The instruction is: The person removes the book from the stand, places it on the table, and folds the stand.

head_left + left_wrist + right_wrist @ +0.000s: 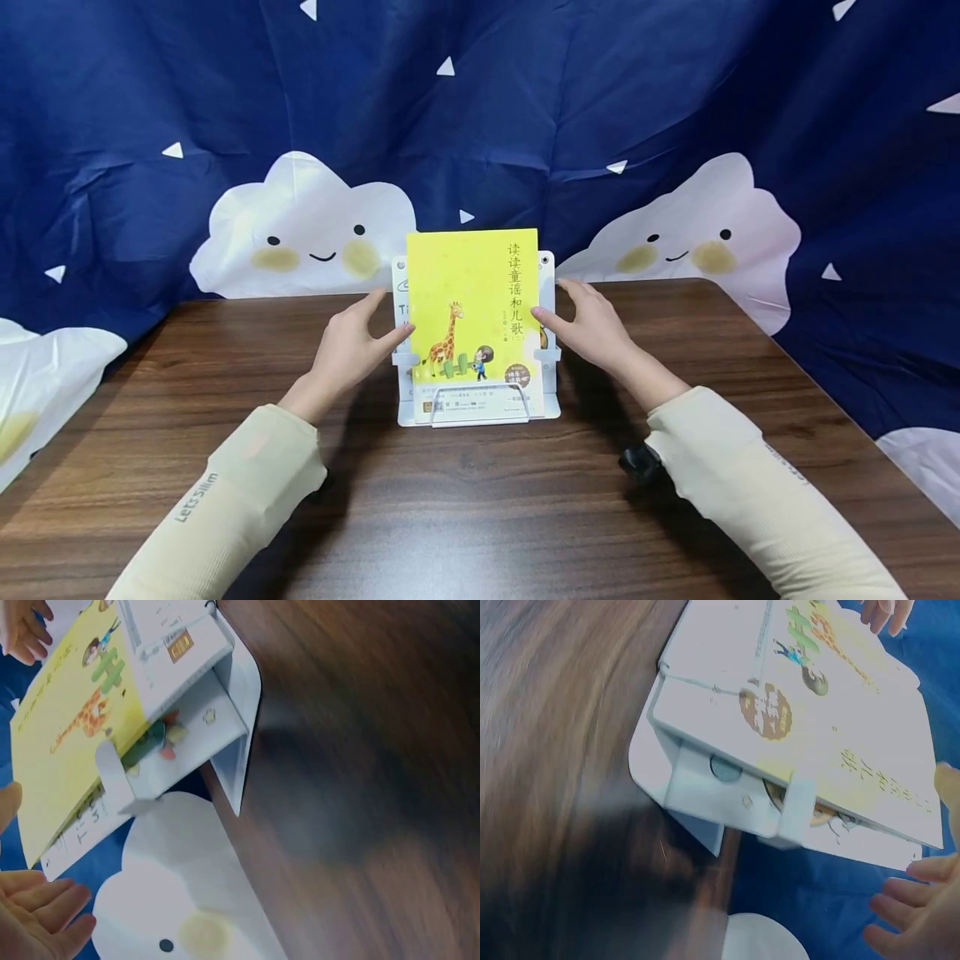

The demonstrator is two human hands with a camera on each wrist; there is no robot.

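Note:
A yellow children's book, with a giraffe and a child on its cover, leans upright on a white book stand. A thin wire ledge crosses the book's lower front, and white side clips flank it. My left hand is at the book's left side, thumb near the cover and fingers spread. At its right side, my right hand has its thumb by the cover edge. In the right wrist view, the fingers are extended beside the book; whether either thumb touches it, I cannot tell.
The stand is on a dark wooden table near its far edge. Behind hangs a blue cloth with smiling clouds and white triangles. A black object shows at the right sleeve's cuff.

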